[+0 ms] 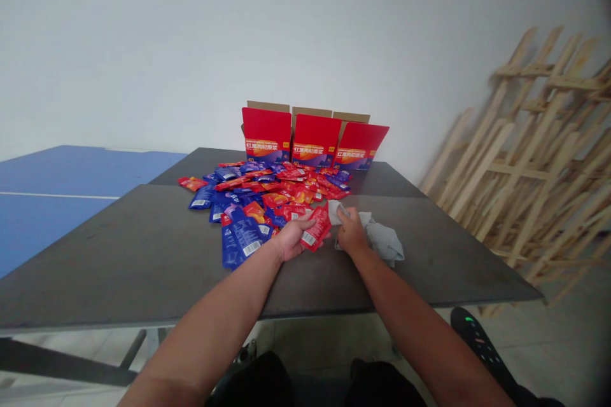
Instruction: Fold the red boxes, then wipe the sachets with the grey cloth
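Note:
My left hand (292, 238) is closed on a red sachet (316, 229) at the near edge of a heap of several red and blue sachets (260, 194) spread on a dark grey table (133, 248). My right hand (352, 232) is closed on a grey cloth (384, 240) that lies bunched on the table just right of the sachet. The two hands are close together, almost touching the sachet from both sides.
Three open red cartons (312, 140) stand in a row behind the heap. A blue table (57, 194) adjoins on the left. Wooden frames (539, 140) lean against the wall at the right. A black shoe (477, 337) shows below the table's near edge.

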`<state>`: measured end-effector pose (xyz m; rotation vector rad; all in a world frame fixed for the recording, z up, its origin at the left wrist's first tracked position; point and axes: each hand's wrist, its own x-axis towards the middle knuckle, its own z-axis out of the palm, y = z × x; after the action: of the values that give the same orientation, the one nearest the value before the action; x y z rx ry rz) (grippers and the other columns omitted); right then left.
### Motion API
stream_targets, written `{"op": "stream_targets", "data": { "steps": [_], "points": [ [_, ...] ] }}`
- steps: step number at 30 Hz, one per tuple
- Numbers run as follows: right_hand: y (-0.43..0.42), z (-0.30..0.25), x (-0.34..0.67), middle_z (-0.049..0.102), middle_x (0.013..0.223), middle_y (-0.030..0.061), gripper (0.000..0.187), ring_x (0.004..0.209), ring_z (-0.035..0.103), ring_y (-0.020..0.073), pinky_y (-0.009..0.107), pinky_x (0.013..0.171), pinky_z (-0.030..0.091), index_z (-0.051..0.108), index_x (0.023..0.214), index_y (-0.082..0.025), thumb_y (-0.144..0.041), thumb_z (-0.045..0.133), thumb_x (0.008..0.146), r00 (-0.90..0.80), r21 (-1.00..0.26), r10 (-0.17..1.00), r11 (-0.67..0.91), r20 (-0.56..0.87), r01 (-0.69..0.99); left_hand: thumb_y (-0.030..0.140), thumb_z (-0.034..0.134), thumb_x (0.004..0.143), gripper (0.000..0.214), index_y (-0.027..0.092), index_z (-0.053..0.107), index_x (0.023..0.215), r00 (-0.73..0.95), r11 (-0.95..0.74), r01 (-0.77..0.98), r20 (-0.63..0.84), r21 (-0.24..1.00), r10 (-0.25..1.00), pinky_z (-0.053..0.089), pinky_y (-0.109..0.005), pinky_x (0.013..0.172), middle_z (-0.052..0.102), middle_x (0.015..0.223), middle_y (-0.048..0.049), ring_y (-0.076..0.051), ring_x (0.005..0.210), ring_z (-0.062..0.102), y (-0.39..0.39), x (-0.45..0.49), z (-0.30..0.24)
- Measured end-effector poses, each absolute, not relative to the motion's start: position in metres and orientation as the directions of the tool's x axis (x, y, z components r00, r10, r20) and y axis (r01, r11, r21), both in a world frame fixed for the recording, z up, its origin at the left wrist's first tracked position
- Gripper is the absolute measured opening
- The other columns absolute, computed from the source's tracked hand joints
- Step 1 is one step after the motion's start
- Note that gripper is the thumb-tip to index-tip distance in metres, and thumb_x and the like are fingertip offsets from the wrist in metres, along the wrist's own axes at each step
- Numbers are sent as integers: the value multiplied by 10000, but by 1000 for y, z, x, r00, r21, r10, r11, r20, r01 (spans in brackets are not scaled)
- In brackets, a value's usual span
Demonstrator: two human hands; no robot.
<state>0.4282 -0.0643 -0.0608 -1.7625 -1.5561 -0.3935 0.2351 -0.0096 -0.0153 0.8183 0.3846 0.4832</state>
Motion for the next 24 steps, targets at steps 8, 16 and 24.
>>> {"op": "stream_targets", "data": {
  "steps": [8,16,24],
  "points": [
    [-77,-55,419,482,1048,94,641,990,514,229,372,895,486,508,1314,-179,-54,410,693,57,-297,657,260,752,919,249,544,898,377,190,543,1271,801,685,-365,-162,631,576,549,-420,786,701,1059,-129,-260,916,701,-2,238,-17],
    [-81,-53,397,549,1063,106,451,942,514,225,375,838,458,634,1180,-208,-127,477,765,-419,-47,626,589,658,807,450,423,943,466,73,654,1092,830,773,-337,-218,538,514,515,-391,865,723,922,-158,-265,895,694,-3,241,-14],
    [-77,-58,401,510,1105,133,557,989,494,254,395,867,443,614,1226,-173,-72,483,694,-174,-98,746,306,643,947,390,484,935,357,87,665,989,813,693,-310,-196,651,548,542,-333,763,720,865,-133,-218,772,694,-7,241,-16]
  ]
}}
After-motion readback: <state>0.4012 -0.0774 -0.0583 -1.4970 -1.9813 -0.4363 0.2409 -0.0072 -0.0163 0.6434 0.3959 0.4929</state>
